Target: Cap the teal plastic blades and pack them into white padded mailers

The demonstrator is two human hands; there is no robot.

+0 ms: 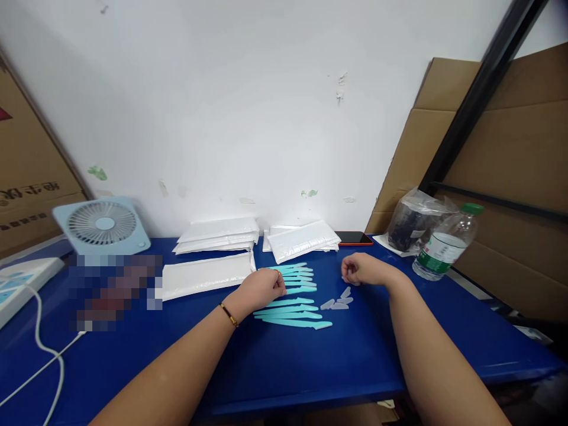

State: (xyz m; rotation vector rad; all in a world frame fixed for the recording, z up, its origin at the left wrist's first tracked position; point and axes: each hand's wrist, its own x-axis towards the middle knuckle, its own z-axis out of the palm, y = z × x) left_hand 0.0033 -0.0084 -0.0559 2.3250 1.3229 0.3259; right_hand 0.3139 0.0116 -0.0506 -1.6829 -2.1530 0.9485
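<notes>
Several turquoise eyebrow razors (293, 309) lie in a rough row on the blue table, their heads to the right. My left hand (265, 288) is over the middle of the row, its fingers pinched at one razor (305, 290) and covering part of its handle. To the right of the row, my right hand (361, 269) is held with its fingers curled together; what they hold, if anything, is hidden. Below that hand, several small translucent blade caps (341, 303) lie loose on the table.
White padded packets (217, 234) are stacked by the wall, with more packets (306, 239) to their right and one packet (204, 275) in front. A phone (355, 238), a water bottle (444, 248) and a bagged dark item (406, 225) stand right. A fan (104, 225) and white cable (39, 331) are left.
</notes>
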